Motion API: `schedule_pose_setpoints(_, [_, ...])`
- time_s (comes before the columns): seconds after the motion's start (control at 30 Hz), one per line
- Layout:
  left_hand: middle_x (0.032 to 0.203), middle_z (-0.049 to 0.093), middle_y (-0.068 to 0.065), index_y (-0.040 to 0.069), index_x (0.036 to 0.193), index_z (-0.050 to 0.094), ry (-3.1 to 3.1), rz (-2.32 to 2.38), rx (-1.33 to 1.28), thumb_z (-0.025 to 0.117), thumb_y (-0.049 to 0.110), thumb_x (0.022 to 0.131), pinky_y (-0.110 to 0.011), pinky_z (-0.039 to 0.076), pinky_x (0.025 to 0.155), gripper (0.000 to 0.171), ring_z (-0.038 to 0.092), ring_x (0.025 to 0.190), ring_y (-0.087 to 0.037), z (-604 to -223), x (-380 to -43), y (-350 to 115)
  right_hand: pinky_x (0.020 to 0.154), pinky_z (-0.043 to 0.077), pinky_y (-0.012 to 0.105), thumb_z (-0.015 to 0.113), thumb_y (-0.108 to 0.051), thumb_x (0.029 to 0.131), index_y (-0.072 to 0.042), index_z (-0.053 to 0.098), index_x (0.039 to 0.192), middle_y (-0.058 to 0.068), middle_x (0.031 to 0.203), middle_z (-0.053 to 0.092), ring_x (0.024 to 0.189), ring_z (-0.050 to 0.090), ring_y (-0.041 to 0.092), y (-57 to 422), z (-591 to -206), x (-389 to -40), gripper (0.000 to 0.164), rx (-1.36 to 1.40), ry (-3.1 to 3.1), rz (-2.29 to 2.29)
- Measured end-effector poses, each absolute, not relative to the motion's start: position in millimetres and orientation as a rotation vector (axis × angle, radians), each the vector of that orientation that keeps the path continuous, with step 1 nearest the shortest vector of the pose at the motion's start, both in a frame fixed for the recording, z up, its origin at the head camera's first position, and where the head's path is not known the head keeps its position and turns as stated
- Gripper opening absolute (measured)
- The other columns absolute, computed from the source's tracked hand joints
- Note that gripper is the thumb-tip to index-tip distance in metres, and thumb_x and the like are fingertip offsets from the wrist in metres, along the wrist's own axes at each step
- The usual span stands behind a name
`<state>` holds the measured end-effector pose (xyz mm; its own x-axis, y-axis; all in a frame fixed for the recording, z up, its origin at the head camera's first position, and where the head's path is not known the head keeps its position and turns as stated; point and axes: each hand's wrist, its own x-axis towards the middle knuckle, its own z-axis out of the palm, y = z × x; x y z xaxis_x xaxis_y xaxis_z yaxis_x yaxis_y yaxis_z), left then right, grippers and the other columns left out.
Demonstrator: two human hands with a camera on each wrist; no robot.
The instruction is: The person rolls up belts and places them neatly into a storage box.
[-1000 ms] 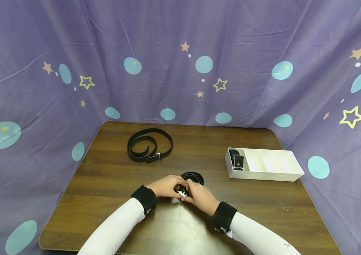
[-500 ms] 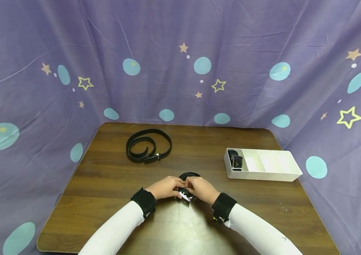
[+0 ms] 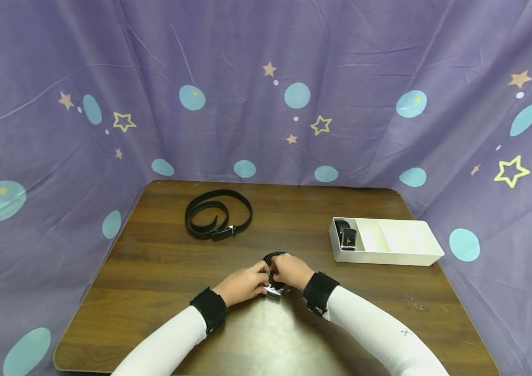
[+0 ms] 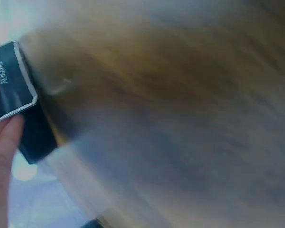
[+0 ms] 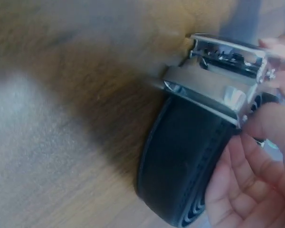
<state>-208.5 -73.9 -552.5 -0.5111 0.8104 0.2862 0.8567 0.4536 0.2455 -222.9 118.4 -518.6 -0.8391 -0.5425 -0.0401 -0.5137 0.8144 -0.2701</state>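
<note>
A black leather belt (image 5: 178,156) is wound into a tight coil above the table between the two hands, in the head and right wrist views. Its silver buckle (image 5: 204,85) faces the near side; the dark lettered front plate (image 4: 14,80) shows in the left wrist view. My left hand (image 3: 242,284) holds the buckle side, fingertips on the plate's edge. My right hand (image 3: 292,270) curls its fingers round the coil's edge and covers much of it in the head view. Whether the coil touches the table cannot be made out.
Another black belt (image 3: 247,209) lies loosely looped at the back left of the table (image 3: 153,313). At the right stands a white divided box (image 3: 388,258); its leftmost compartment holds a coiled belt with a buckle (image 3: 348,238). A purple curtain (image 3: 247,125) surrounds the table.
My right hand has shifted from the buckle towards the far side of the coil. The buckle has come into view at the near side. My left hand stays by it.
</note>
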Motion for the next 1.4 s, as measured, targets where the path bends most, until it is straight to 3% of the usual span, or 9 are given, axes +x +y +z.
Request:
schedule_pose_setpoints(0.17, [0.103, 0.061, 0.006, 0.015, 0.108, 0.061, -2.745, -0.490, -1.567, 0.070, 0.021, 0.089, -0.014, 0.046, 0.077, 0.022, 0.056, 0.088, -0.001, -544, -202, -62, 0.055, 0.052, 0.035, 0.073, -0.014, 0.083, -0.011, 0.059, 0.072, 0.004, 0.072, 0.066, 0.067, 0.066, 0.019, 111, -521, -230, 0.018, -0.753, 2.917, -0.372])
schedule_pose_setpoints(0.27, [0.102, 0.063, 0.007, 0.015, 0.110, 0.063, -2.796, -0.428, -1.597, 0.070, 0.017, 0.089, -0.016, 0.047, 0.078, 0.023, 0.057, 0.088, 0.000, -535, -197, -52, 0.057, 0.055, 0.039, 0.071, -0.015, 0.086, -0.007, 0.062, 0.080, 0.011, 0.079, 0.069, 0.074, 0.070, 0.027, 109, -525, -237, 0.014, -0.690, 2.958, -0.347])
schedule_pose_setpoints(0.37, [0.088, 0.060, 0.010, 0.017, 0.098, 0.064, -2.822, -0.351, -1.607, 0.071, 0.016, 0.085, -0.015, 0.044, 0.066, 0.014, 0.052, 0.075, 0.000, -531, -192, -45, 0.059, 0.056, 0.041, 0.071, -0.020, 0.087, -0.003, 0.062, 0.091, 0.016, 0.086, 0.070, 0.078, 0.071, 0.031, 108, -530, -246, 0.019, -0.585, 2.997, -0.312])
schedule_pose_setpoints(0.5, [0.072, 0.048, 0.015, 0.020, 0.084, 0.057, -2.897, -0.305, -1.613, 0.074, 0.019, 0.079, -0.014, 0.034, 0.054, 0.018, 0.042, 0.062, 0.001, -529, -185, -38, 0.063, 0.056, 0.044, 0.071, -0.020, 0.087, 0.003, 0.060, 0.098, 0.020, 0.089, 0.070, 0.082, 0.070, 0.034, 113, -535, -260, 0.028, -0.481, 3.045, -0.322])
schedule_pose_setpoints(0.73, [0.057, 0.036, 0.017, 0.022, 0.065, 0.046, -2.945, -0.403, -1.588, 0.074, 0.045, 0.080, -0.014, 0.025, 0.046, 0.039, 0.032, 0.051, 0.003, -537, -170, -42, 0.065, 0.055, 0.048, 0.068, -0.018, 0.089, 0.003, 0.057, 0.099, 0.023, 0.093, 0.069, 0.083, 0.069, 0.037, 137, -540, -279, 0.026, -0.284, 3.056, -0.361])
schedule_pose_setpoints(0.87, [0.054, 0.031, 0.018, 0.022, 0.059, 0.042, -2.973, -0.541, -1.491, 0.072, 0.041, 0.083, -0.014, 0.022, 0.045, 0.043, 0.029, 0.049, 0.003, -540, -169, -55, 0.067, 0.054, 0.050, 0.067, -0.017, 0.089, 0.003, 0.056, 0.099, 0.024, 0.093, 0.068, 0.083, 0.068, 0.039, 151, -542, -282, 0.025, -0.223, 3.067, -0.385])
schedule_pose_setpoints(1.13, [0.052, 0.033, 0.020, 0.025, 0.054, 0.041, -3.078, -0.581, -1.183, 0.071, 0.029, 0.073, -0.018, 0.024, 0.044, 0.036, 0.032, 0.047, 0.001, -534, -191, -100, 0.065, 0.054, 0.049, 0.071, -0.012, 0.085, 0.006, 0.057, 0.096, 0.025, 0.087, 0.068, 0.079, 0.069, 0.039, 172, -540, -262, 0.025, -0.344, 3.099, -0.382])
schedule_pose_setpoints(1.4, [0.056, 0.043, 0.016, 0.025, 0.052, 0.047, -3.104, -0.338, -0.914, 0.076, 0.034, 0.075, -0.024, 0.034, 0.047, 0.038, 0.039, 0.052, -0.004, -523, -225, -141, 0.063, 0.054, 0.045, 0.074, -0.009, 0.082, 0.003, 0.055, 0.090, 0.020, 0.080, 0.067, 0.077, 0.068, 0.035, 167, -534, -227, 0.024, -0.617, 3.065, -0.367])
